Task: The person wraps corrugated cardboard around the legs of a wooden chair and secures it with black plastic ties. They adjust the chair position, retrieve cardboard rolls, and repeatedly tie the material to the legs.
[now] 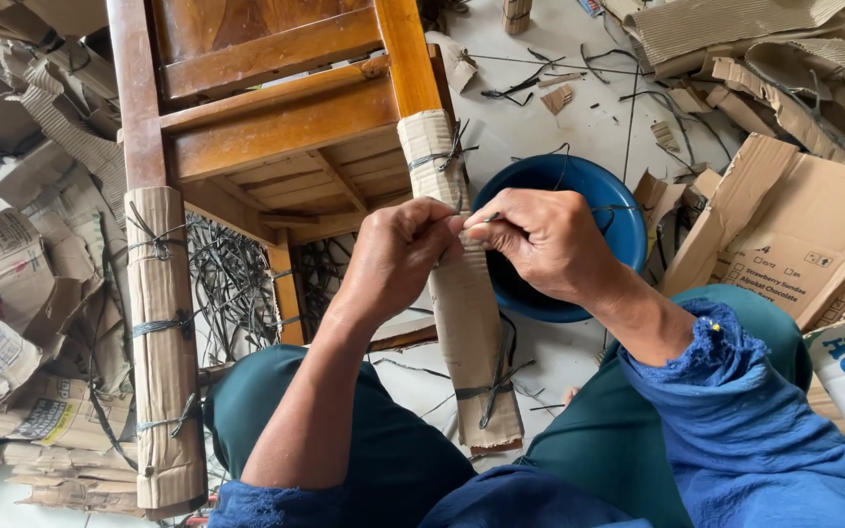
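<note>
I see the chair leg (462,293) sheathed in tan corrugated cardboard, tied by dark bands. Left hand (398,256) grip and right hand (540,240) grip both pinch a thin strap (489,217). Blue basin (603,196) at two o'clock.

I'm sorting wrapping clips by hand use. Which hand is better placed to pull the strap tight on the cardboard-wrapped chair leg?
Probably the right hand: it pinches the strap's end beside the wrapped chair leg. The left hand presses the cardboard.
</note>
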